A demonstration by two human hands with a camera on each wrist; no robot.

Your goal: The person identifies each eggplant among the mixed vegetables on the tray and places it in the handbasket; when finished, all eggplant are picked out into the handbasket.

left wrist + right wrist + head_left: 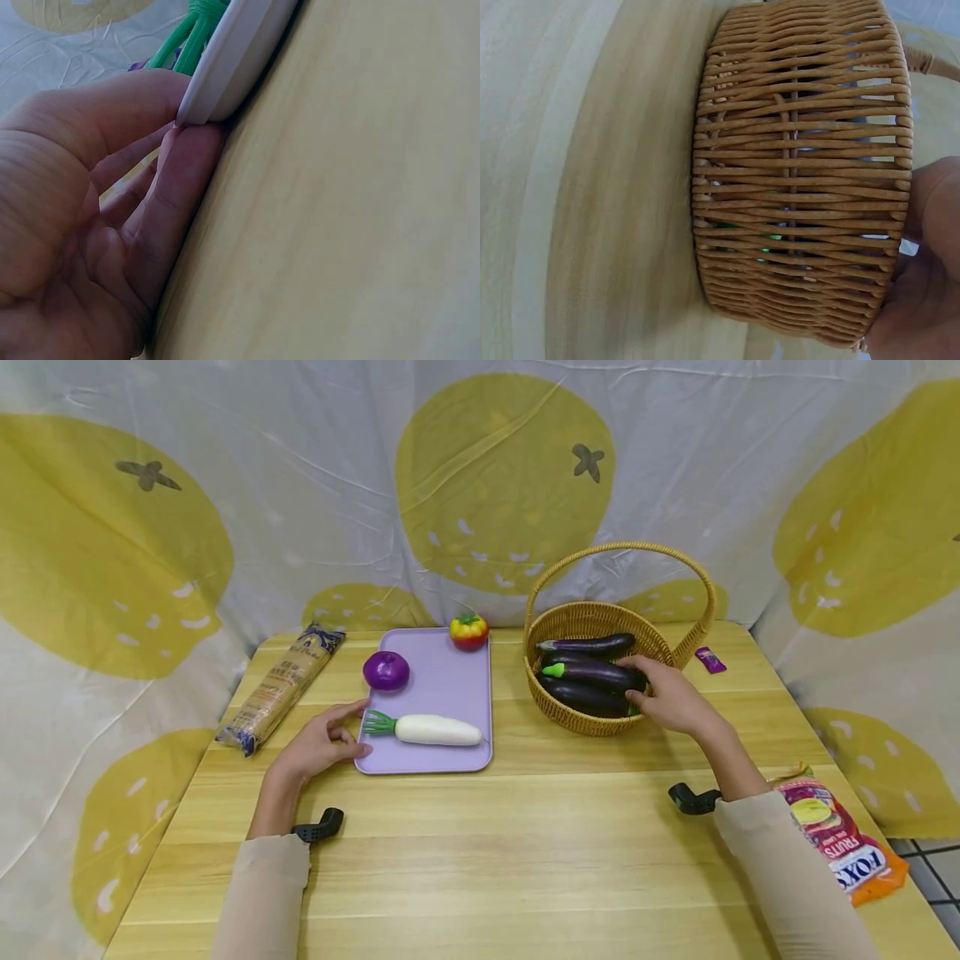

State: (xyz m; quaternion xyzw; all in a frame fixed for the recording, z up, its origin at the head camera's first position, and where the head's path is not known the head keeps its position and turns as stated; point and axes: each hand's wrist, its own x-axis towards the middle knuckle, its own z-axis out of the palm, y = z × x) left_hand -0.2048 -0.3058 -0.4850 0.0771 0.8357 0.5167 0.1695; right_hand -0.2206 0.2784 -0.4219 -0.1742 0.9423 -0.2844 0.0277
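My left hand pinches the left edge of a light purple tray, thumb on top and a finger against the rim from below in the left wrist view. On the tray lie a white radish with green leaf stalks, a purple onion and a red-yellow pepper. My right hand reaches over the rim of a wicker basket. Thumb and fingers grip the end of an eggplant with a green stem. Several other eggplants lie around it. In the right wrist view the basket wall hides the fingertips.
A bag of pasta lies left of the tray. A small purple packet is right of the basket, whose tall handle arches above it. A red and orange snack bag lies beside the right forearm. Patterned cloth hangs behind the table.
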